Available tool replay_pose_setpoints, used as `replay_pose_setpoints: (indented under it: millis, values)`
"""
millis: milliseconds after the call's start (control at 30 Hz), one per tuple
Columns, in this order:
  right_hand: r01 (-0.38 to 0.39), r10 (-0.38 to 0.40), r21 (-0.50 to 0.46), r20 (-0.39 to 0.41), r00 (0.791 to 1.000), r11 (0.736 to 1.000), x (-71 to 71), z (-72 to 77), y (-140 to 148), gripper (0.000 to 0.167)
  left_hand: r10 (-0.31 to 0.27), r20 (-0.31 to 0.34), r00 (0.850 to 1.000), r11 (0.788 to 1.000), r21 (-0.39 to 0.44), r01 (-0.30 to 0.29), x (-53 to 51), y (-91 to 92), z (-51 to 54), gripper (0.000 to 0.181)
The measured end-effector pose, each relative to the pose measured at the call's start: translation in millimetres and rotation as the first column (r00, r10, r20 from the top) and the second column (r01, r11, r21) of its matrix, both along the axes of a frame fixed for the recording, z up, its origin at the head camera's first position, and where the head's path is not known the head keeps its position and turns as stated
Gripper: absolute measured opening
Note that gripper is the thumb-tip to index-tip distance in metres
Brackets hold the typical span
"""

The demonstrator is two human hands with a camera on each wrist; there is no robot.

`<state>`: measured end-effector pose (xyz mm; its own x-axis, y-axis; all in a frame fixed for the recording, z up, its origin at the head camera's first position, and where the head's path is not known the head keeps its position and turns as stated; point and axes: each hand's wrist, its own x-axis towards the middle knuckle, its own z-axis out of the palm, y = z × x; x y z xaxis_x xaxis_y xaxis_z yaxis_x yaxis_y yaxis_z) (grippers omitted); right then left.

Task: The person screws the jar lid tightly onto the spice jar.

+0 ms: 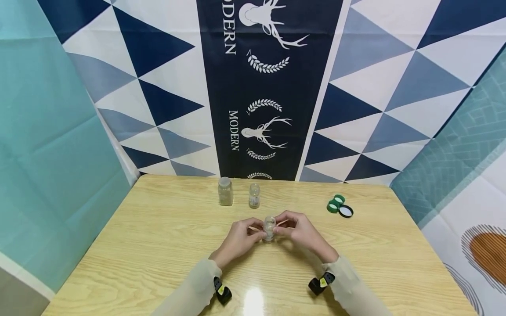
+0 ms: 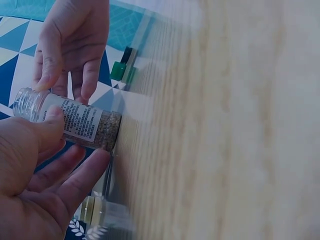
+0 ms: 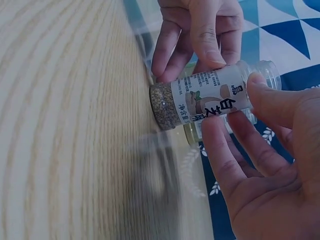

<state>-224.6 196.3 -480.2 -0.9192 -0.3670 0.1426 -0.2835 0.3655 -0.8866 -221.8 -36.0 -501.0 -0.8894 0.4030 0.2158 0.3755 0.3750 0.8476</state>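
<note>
A small clear glass seasoning jar (image 1: 269, 229) stands upright on the table between the two hands. No cap is on its threaded mouth. Pale seeds fill its lower part, and a white printed label (image 3: 212, 92) wraps its side. My left hand (image 1: 240, 238) pinches the jar from the left, with the thumb on the label in the left wrist view. From the other side my right hand (image 1: 299, 230) holds it, thumb near the neck and fingers along the body in the right wrist view.
Toward the back edge of the wooden table (image 1: 166, 237) stand a squarish glass jar (image 1: 225, 192) and a slimmer glass jar (image 1: 254, 196). Green caps (image 1: 334, 205) and a black-rimmed round lid (image 1: 345, 211) lie at the back right. Patterned cloth hangs behind.
</note>
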Motion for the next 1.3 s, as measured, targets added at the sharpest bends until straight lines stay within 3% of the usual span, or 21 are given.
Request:
replay_pose_setpoints:
  millis: [467, 733, 867, 1100, 1300]
  values:
    - [-0.029, 0.029, 0.003, 0.022, 0.999, 1.0, 6.0, 4.9, -4, 0.026, -0.01, 0.021, 1.0, 0.997, 0.076, 0.009, 5.6, -2.1, -1.1, 0.028]
    - [-0.027, 0.03, 0.079, -0.036, 0.999, 0.996, 5.1, 3.7, 3, 0.031, -0.004, 0.061, 0.998, 0.995, 0.102, -0.002, 6.4, 0.8, -6.3, 0.032]
    - [-0.013, 0.019, 0.118, -0.047, 0.999, 0.993, 4.5, 3.1, 11, 0.038, 0.007, 0.044, 0.999, 0.995, 0.099, -0.011, 6.7, 0.5, -8.2, 0.038]
    - [0.067, -0.035, 0.203, -0.16, 0.987, 0.977, 2.6, 13.3, 33, 0.039, -0.017, 0.02, 1.0, 0.997, 0.069, 0.016, 6.8, 1.2, -3.7, 0.042]
    - [0.152, -0.073, 0.304, -0.256, 0.964, 0.941, -3.1, 24.4, 57, 0.052, 0.008, 0.011, 1.0, 0.999, 0.038, -0.008, 8.0, -2.1, -3.9, 0.041]
